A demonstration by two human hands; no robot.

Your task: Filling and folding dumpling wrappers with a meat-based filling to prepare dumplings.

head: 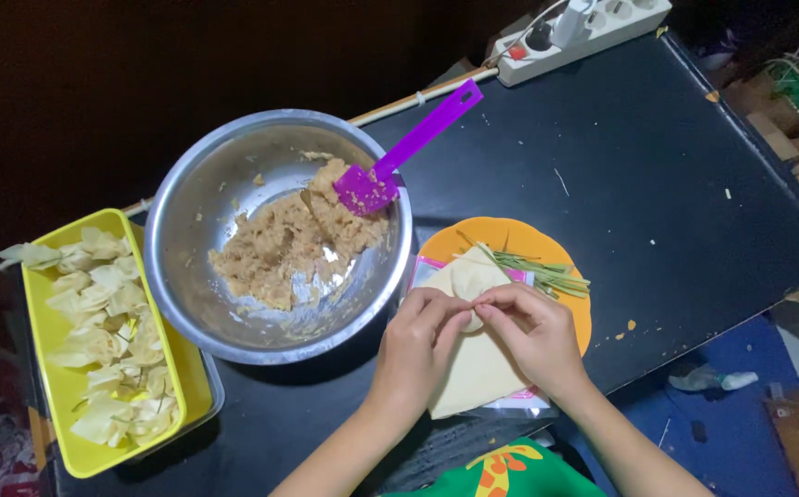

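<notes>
Both hands, left hand [418, 345] and right hand [533, 336], have their grip pinched together on a small wrapper [468, 313]. Press the edges evenly so filling stays sealed inside, judging by the stack of wrappers [478, 373] below

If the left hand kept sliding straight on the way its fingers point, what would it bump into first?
The left hand points up and to the right, fingertips already meeting the right hand over the pale dough wrapper. So it would likely press into the right hand's fingers first; the orange plate lies beyond.

tray [54, 433] left of bowl [192, 230] | spatula [399, 156] in bowl | plate [519, 239] right | hands [478, 340] over wrappers [478, 368]
</notes>
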